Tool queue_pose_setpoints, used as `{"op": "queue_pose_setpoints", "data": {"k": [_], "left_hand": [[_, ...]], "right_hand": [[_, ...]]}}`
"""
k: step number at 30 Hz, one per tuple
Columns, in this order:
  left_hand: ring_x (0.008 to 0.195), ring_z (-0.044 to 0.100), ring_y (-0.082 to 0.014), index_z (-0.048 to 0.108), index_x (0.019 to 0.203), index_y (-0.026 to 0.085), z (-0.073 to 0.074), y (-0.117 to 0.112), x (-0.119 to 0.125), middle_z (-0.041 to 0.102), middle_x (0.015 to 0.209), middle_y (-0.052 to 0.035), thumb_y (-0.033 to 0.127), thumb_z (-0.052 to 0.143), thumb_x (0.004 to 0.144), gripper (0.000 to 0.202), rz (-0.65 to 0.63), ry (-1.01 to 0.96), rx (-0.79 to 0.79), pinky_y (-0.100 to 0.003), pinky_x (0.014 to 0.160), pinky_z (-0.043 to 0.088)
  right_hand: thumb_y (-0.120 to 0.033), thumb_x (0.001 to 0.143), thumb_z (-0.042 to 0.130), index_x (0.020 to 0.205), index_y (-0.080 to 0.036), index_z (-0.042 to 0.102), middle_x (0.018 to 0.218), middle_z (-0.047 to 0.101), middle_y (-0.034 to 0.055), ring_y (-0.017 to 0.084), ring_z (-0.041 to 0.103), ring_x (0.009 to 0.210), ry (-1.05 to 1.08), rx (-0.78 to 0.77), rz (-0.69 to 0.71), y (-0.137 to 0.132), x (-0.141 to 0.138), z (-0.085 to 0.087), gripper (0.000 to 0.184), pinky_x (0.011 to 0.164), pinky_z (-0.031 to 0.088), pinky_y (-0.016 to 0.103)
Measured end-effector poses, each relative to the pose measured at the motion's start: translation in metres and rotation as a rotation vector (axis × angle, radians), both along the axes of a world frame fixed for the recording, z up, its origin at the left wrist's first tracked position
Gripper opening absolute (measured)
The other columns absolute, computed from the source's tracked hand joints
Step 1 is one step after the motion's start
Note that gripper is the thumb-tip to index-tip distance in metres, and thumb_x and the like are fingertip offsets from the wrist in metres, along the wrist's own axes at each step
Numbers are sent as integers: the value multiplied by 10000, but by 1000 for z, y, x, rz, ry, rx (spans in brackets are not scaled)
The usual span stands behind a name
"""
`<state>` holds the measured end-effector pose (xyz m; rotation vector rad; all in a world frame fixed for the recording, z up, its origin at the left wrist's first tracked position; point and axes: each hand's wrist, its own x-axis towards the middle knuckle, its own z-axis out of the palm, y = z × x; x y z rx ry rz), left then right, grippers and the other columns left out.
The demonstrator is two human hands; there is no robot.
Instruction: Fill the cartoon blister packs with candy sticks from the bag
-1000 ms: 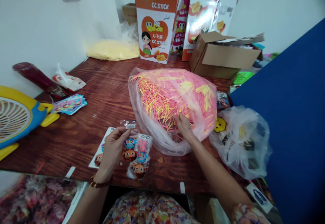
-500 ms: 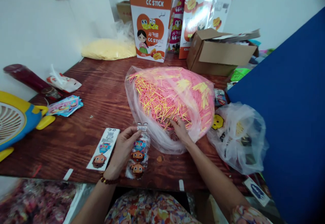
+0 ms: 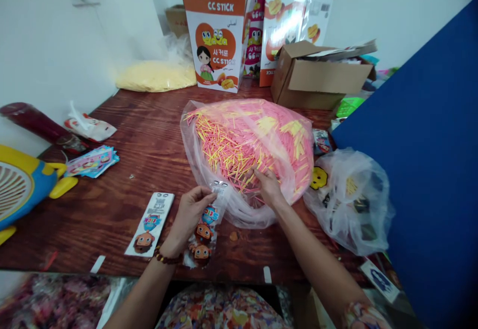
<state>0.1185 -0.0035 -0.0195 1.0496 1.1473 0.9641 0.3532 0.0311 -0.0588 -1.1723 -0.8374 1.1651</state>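
Note:
My left hand [image 3: 190, 214] pinches the top edge of a clear printed packet [image 3: 204, 229] between thumb and fingers. Cartoon faces and the word "Stick" show on the packet, which hangs toward the table's near edge. A large clear plastic bag [image 3: 242, 214] lies with its mouth toward me, full of thin pink and yellow sticks [image 3: 224, 147]. Inside that mouth, my right hand [image 3: 269, 187] has its fingers bent and closed among the sticks; the fingertips are partly hidden. A flat stack of similar printed packets [image 3: 150, 224] lies left of my left hand.
Behind the big bag stand a CC Stick box [image 3: 212, 35] and an opened brown carton [image 3: 317, 82]. A translucent bag [image 3: 351, 199] is at right, beside a blue panel [image 3: 418, 145]. A yellow-blue fan [image 3: 22, 179], blue packets [image 3: 93, 161] and a tissue pack [image 3: 91, 127] sit left.
My left hand has shifted slightly right with the packet, its top now tilted toward the big bag's mouth. My right hand has moved slightly right among the sticks. The camera view has shifted a little.

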Motion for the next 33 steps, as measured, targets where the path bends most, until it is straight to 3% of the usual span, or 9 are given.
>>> {"op": "queue_pose_setpoints", "data": {"k": [4,6,10,13,16,20,24,28,33], "left_hand": [[576,449,-85,665,699,130,6,10,12,561,625,22,412,785,699,307,-117,65,36,-204,535,350],[555,419,-82,649,648,130,9,13,17,531,587,28,411,784,685,313,-159,86,37,-205,517,322],[536,382,-76,638,612,132,9,18,16,506,560,35,393,768,686,301,-210,136,52,-206,504,287],[535,379,-79,634,608,131,5,18,9,498,554,35,388,744,711,298,-252,189,65,-209,507,283],[538,382,-82,631,606,130,2,15,2,501,552,31,386,709,756,307,-295,223,94,-212,517,289],[562,411,-89,673,670,133,2,8,-6,540,594,22,415,660,820,319,-325,211,146,-212,546,321],[618,469,-109,704,709,141,1,2,-9,589,643,7,399,657,834,291,-275,219,255,-217,598,371],[623,476,-111,707,711,148,-2,1,-7,595,648,7,379,664,835,266,-248,193,287,-215,602,383],[628,496,-121,731,734,158,2,-1,-1,615,657,2,387,668,831,256,-197,157,269,-219,602,410]], "right_hand": [[-471,725,713,849,-219,656,726,687,14,194,653,724,120,-13,191,-6,-8,30,287,741,510,342],[-477,771,680,836,-212,651,752,690,20,192,650,754,-26,23,263,-12,-12,44,274,777,500,342],[-415,888,563,862,-212,612,808,671,21,186,609,772,-538,115,418,-20,-19,61,210,754,462,321],[-300,917,509,859,-208,578,821,650,40,191,575,770,-857,214,486,-22,-26,62,129,722,429,308],[-223,919,477,934,-204,571,866,658,59,198,579,810,-930,296,540,-22,-32,58,97,741,424,305],[-307,922,529,885,-211,574,795,651,21,177,585,745,-728,209,529,-21,-32,60,112,720,433,296],[-383,912,554,905,-228,596,730,639,-28,150,603,667,-169,121,280,-22,-39,71,160,692,473,299],[-373,869,623,947,-254,606,767,674,-35,154,651,694,285,161,75,-29,-61,85,143,718,522,319],[-360,866,636,912,-252,623,778,709,-24,176,695,812,377,227,14,-33,-84,86,118,901,528,379]]}}
